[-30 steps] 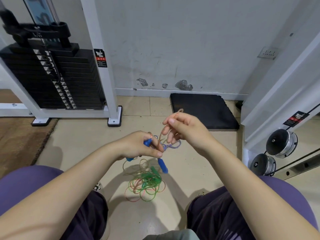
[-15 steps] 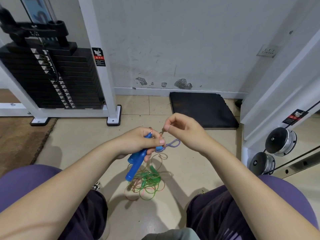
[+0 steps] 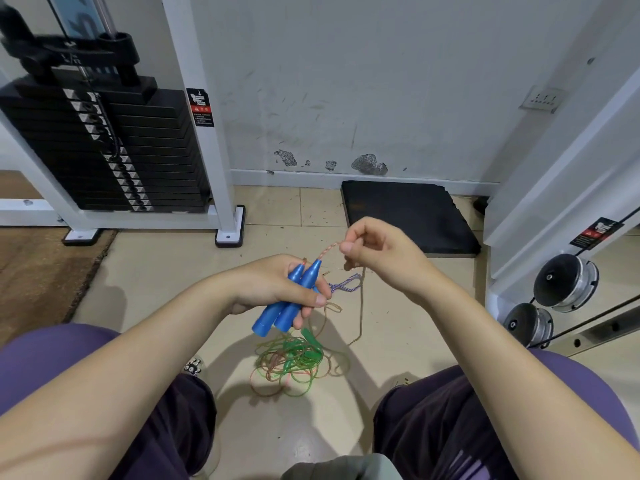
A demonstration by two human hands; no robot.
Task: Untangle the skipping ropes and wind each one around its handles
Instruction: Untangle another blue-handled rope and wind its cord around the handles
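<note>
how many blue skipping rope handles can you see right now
2. Both blue handles lie side by side in the left hand, tips pointing up toward the right hand. Handles of other colours may be buried in the rope tangle on the floor.

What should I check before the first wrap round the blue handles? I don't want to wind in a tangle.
1. Both blue handles side by side in the left hand: ok.
2. Right hand pinches the orange rope close to a handle tip: ok.
3. Rope between that tip and the pinch runs straight, without a loop: ok.
4. Rest of the orange rope free of the green rope in the pile on the floor: not ok, the strands still overlap.
5. Purple-and-white cord clear of the handles: cannot tell, it ends behind the left fingers.
</note>
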